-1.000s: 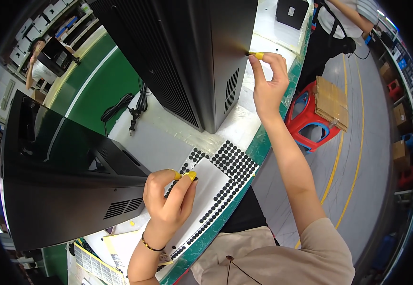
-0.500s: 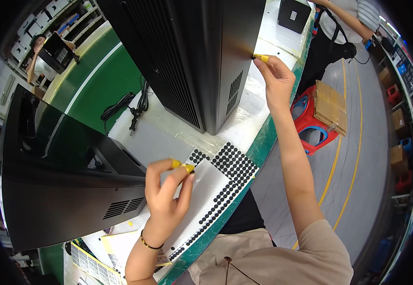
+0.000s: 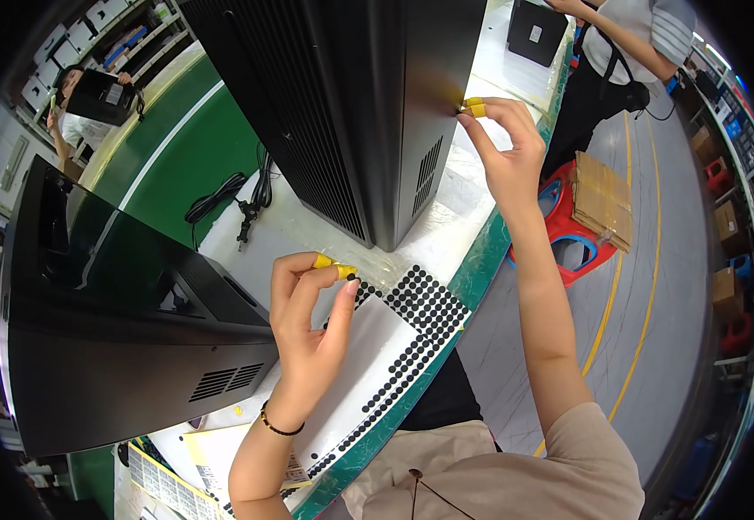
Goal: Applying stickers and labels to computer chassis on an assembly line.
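My right hand (image 3: 512, 156), yellow tape on its fingertips, is pinched at the side of a tall black appliance (image 3: 368, 113); a tiny dark piece shows at the fingertips. My left hand (image 3: 312, 334), also with taped fingertips, pinches a small black round sticker (image 3: 352, 278) above the table. Beneath and beside it lie sheets of black round stickers (image 3: 429, 299), with a bare white backing sheet (image 3: 364, 347) partly over them. A second black appliance (image 3: 126, 347) with a glossy panel and vent slots stands to the left of my left hand.
A black cable with plug (image 3: 244, 217) lies behind the left appliance. Printed label sheets (image 3: 169, 481) are at the near left. A red stool (image 3: 567, 251) with cardboard (image 3: 602, 204) stands right of the table. One co-worker (image 3: 91, 121) handles a black unit; another (image 3: 619, 52) stands at the upper right.
My left hand has risen away from me, its pinched fingertips now higher over the sheets. The right hand has shifted slightly at the appliance's side. The far-left co-worker's black unit has turned.
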A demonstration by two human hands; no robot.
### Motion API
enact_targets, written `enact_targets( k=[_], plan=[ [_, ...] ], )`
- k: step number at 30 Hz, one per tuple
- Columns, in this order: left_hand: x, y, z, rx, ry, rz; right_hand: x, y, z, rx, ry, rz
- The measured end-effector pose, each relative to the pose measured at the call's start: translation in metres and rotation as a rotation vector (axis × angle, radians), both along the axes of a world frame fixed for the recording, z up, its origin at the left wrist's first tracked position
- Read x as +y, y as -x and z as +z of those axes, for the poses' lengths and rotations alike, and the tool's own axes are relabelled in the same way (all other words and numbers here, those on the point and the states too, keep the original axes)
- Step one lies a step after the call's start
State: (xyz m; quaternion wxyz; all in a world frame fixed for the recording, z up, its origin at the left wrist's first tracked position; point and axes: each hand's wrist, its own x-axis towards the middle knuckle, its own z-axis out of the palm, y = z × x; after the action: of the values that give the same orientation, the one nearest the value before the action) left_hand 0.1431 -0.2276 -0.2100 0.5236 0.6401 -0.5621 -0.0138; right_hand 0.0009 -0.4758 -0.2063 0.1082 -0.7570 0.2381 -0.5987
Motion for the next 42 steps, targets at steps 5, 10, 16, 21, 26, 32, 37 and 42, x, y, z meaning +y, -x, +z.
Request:
enact_targets(
  k=[5,10,16,21,26,32,37,42],
  plan=[
    [0.001,-0.009,-0.008,0.041,-0.058,0.005,-0.012,0.008,0.015,0.117,-0.141,0.171],
    [-0.044,-0.024,-0.017,0.238,0.064,0.134,-0.044,0.005,0.006,0.023,-0.615,0.713],
    [-0.089,-0.045,-0.024,0.561,0.109,0.117,-0.048,-0.009,-0.024,-0.109,-0.723,0.738],
    [-0.111,-0.043,-0.033,0.525,0.327,0.203,-0.031,-0.008,-0.034,-0.227,-0.710,0.786],
    [-0.118,-0.036,-0.033,0.576,0.378,0.276,-0.010,-0.010,-0.030,-0.265,-0.664,0.753],
    [-0.121,-0.036,-0.037,0.546,0.377,0.339,0.001,-0.013,-0.032,-0.302,-0.624,0.680],
    [-0.118,-0.031,-0.033,0.514,0.368,0.352,0.005,-0.015,-0.034,-0.364,-0.620,0.645],
    [-0.104,-0.025,-0.034,0.486,0.376,0.255,0.017,-0.010,-0.024,-0.345,-0.724,0.591]
  ],
)
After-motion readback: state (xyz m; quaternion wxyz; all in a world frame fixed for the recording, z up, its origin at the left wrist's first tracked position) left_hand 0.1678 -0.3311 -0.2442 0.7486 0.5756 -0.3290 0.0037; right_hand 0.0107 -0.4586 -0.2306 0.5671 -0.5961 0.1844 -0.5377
